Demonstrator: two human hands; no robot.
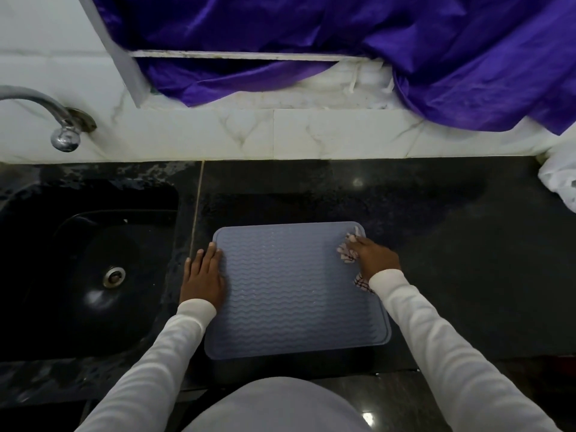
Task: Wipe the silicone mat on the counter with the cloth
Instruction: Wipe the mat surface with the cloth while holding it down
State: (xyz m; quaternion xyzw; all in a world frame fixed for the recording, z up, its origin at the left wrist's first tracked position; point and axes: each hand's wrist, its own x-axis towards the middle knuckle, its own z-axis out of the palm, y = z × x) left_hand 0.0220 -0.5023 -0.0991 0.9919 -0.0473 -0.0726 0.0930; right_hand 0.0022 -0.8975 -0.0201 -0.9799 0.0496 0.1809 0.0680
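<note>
A grey-blue silicone mat with wavy ridges lies flat on the dark counter, near its front edge. My left hand rests flat, fingers together, on the mat's left border, holding nothing. My right hand is closed on a checked pink-and-white cloth and presses it onto the mat's far right corner. Bits of cloth stick out past the fingers and below the wrist.
A black sink with a metal drain lies left of the mat, a chrome tap above it. A purple curtain hangs over the tiled back wall. A white bag sits at the counter's right edge.
</note>
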